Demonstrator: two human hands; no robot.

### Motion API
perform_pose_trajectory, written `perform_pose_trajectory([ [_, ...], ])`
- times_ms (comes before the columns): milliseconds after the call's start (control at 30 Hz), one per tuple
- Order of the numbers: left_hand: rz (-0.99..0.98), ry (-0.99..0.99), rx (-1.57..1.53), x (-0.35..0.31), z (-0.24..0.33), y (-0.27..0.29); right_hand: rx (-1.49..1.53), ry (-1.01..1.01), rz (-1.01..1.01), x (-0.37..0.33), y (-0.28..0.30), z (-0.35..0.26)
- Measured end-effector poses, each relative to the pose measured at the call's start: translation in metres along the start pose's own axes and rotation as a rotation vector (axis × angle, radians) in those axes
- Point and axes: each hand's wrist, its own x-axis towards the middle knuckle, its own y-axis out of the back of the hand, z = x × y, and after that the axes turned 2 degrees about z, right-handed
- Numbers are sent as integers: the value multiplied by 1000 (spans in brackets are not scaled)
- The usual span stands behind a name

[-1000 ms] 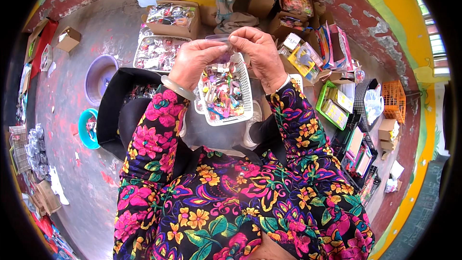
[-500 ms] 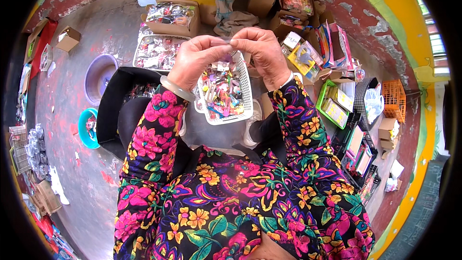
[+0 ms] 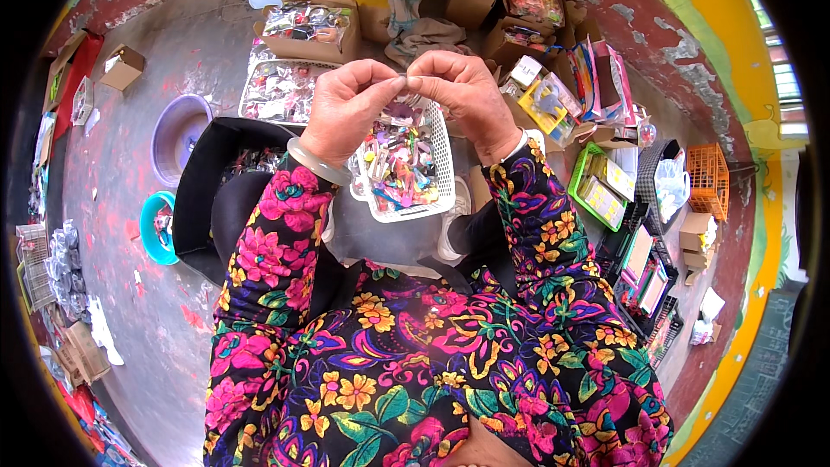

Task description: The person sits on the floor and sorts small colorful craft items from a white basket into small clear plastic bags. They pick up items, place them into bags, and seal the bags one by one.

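My left hand [image 3: 343, 104] and my right hand [image 3: 471, 99] meet fingertip to fingertip above a white plastic basket [image 3: 448, 175]. Both are closed in a pinch of thumb and forefinger. Whatever lies between the fingertips is too small and too covered to name. Below them, the basket holds a heap of small colourful pieces [image 3: 399, 169], many long and narrow like hair clips. Part of the heap is hidden behind my hands.
A black lined container [image 3: 207, 182] with small packets stands left of the basket, near a purple basin [image 3: 183, 134] and a turquoise basin [image 3: 156, 229]. Beyond are a tray of packets [image 3: 277, 91] and cardboard boxes [image 3: 346, 43]. Rightward sit a green basket [image 3: 598, 186] and an orange crate [image 3: 709, 180].
Both hands have shifted slightly to the left, with fingertips still together. A pale sliver that showed at the left fingers is now hidden. The basket has not moved.
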Motion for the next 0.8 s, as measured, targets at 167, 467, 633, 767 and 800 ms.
perform_pose_trajectory([
  [167,32,2,11,0,-3,2,-27,7,39,-1,-6,5],
  [467,63,127,-14,7,-4,4,85,-37,77,4,3,2],
  [633,26,175,-79,8,0,6,293,-135,105,3,8,7],
  [767,57,130,-71,7,-3,8,402,-230,88,4,8,9],
  [800,69,119,-64,7,-4,8,399,-226,92,4,8,11],
])
